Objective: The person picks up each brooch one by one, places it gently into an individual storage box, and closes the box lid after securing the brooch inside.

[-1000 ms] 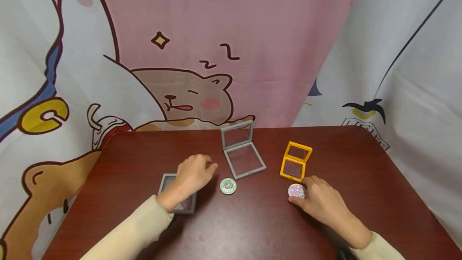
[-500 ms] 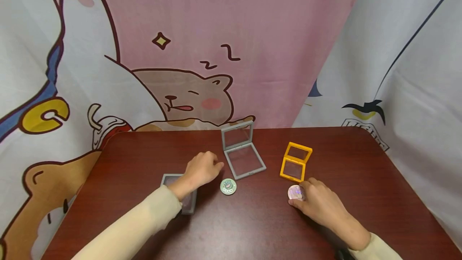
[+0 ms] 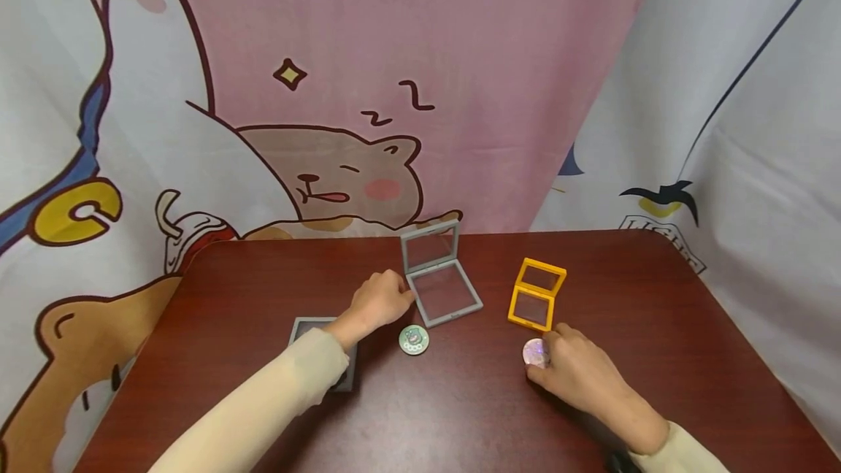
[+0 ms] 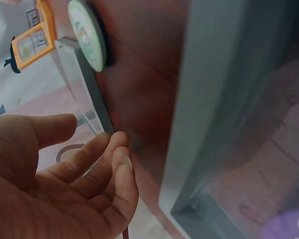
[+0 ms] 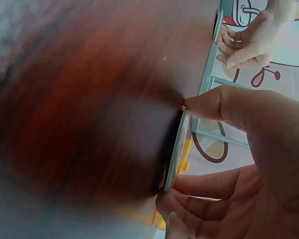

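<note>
My left hand [image 3: 381, 299] hovers at the near left corner of a grey hinged case [image 3: 431, 267] with clear panels, which stands with its lid raised. In the left wrist view its fingers curl loosely around nothing, thumb apart. A round green badge [image 3: 414, 340] with a cartoon picture lies just in front of that hand. On the right, my right hand [image 3: 585, 371] pinches a round shiny pinkish badge [image 3: 535, 353] by its edges. The right wrist view shows thumb and fingertips on opposite sides of this thin badge [image 5: 177, 149], close to the table.
Behind the right hand stands a small yellow hinged case [image 3: 535, 290], lid raised. Another grey case [image 3: 352, 369] lies flat under the left forearm, partly hidden by the sleeve. A printed curtain [image 3: 512, 79] hangs behind the table [image 3: 460, 407].
My left hand has moved right and slightly away from me, from over the flat grey case to the edge of the raised one. The right hand and its badge have shifted slightly left and nearer.
</note>
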Tool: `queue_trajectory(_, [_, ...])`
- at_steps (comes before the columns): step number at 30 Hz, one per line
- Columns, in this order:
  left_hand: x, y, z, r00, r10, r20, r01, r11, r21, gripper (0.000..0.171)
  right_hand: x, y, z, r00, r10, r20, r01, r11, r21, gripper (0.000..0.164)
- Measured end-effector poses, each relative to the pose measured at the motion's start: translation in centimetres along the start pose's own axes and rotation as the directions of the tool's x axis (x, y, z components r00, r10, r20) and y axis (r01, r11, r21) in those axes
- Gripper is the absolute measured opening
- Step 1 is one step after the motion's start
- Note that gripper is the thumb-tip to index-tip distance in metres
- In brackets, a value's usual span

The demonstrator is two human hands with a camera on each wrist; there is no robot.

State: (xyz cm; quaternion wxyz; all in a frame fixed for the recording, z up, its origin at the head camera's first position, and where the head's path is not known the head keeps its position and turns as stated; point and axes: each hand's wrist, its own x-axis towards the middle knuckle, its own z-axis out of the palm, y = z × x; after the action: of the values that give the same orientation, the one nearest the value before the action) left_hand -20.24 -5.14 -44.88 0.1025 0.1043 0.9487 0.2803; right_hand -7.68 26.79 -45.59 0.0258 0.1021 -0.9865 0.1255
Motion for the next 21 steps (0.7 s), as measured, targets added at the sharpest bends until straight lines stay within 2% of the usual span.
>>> queue_trajectory(2, [0.1, 0.2, 0.3, 1.000, -0.001, 0.004, 0.001, 1.000, 0.005, 0.043, -0.1, 0.0, 0.1, 1.000, -0.009, -0.014, 0.009, 1.000, -0.016, 0.033])
queue_trajectory(3, [-0.4, 1.3, -0.2, 1.000, -0.026, 0.013, 0.025, 1.000, 0.016, 0.042, -0.1, 0.0, 0.1, 1.000, -0.015, -0.021, 0.014, 1.000, -0.025, 0.032])
queue_trajectory(4, [-0.4, 1.4, -0.1, 1.000, -0.025, 0.012, 0.024, 0.999, 0.021, 0.040, -0.1, 0.0, 0.1, 0.999, -0.019, -0.029, 0.018, 0.999, -0.033, 0.032])
queue_trajectory(9, [-0.2, 2.0, 0.4, 0.999, -0.029, 0.021, 0.029, 0.999, 0.044, 0.040, -0.2, 0.0, 0.3, 0.996, -0.049, -0.069, 0.044, 0.997, -0.061, 0.031])
queue_trajectory(16, [-0.2, 2.4, 0.4, 0.997, -0.039, 0.062, 0.035, 0.997, 0.066, 0.033, -0.1, 0.0, 0.1, 0.986, -0.084, -0.147, 0.073, 0.994, -0.080, 0.029])
queue_trajectory(21, [-0.1, 2.5, 0.3, 0.996, -0.050, 0.072, 0.046, 0.997, 0.059, 0.035, 0.3, -0.2, -0.5, 0.983, -0.085, -0.162, 0.076, 0.995, -0.065, 0.034])
